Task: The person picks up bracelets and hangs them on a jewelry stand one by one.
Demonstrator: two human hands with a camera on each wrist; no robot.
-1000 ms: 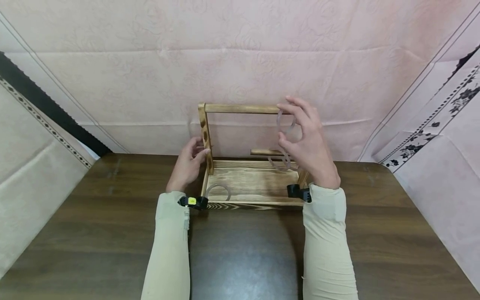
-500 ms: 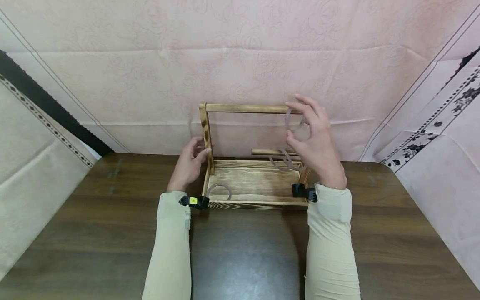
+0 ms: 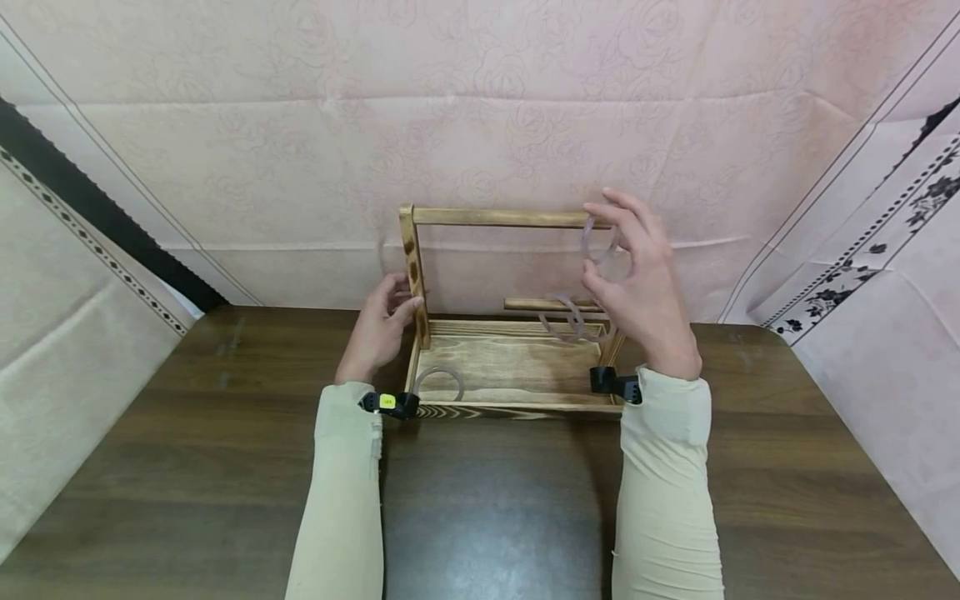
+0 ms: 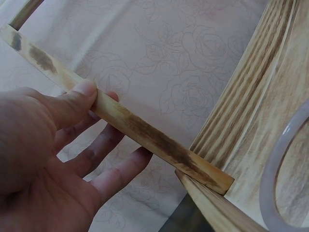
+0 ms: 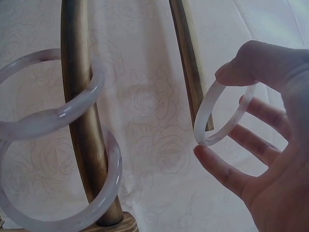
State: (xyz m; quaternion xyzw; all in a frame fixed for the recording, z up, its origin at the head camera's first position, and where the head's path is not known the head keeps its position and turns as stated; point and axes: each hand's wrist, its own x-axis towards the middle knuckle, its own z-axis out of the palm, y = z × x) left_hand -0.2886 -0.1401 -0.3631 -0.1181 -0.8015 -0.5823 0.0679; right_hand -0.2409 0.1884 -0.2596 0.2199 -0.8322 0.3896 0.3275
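A wooden jewellery stand (image 3: 510,218) has a left upright (image 4: 145,133), two horizontal bars and a tray base (image 3: 517,407). My left hand (image 3: 375,329) pinches that upright, thumb on the near side and fingers behind. At the upper bar's free right end (image 5: 190,63), my right hand (image 3: 637,283) holds a pale lilac bangle (image 5: 207,113) between thumb and fingertips. In the right wrist view the bar's tip overlaps the bangle's opening. Two more bangles (image 5: 53,118) hang on the lower bar (image 5: 79,145). Another bangle (image 3: 438,372) lies in the tray's left front corner.
The stand is on a dark brown wooden table (image 3: 495,500), close to its back edge. A pale pink patterned cloth (image 3: 480,125) hangs behind it. Cloth with a black floral border (image 3: 832,292) is at the right side.
My right hand has moved a little to the right along the upper bar, carrying the bangle towards the bar's free end. My left hand keeps its place on the upright.
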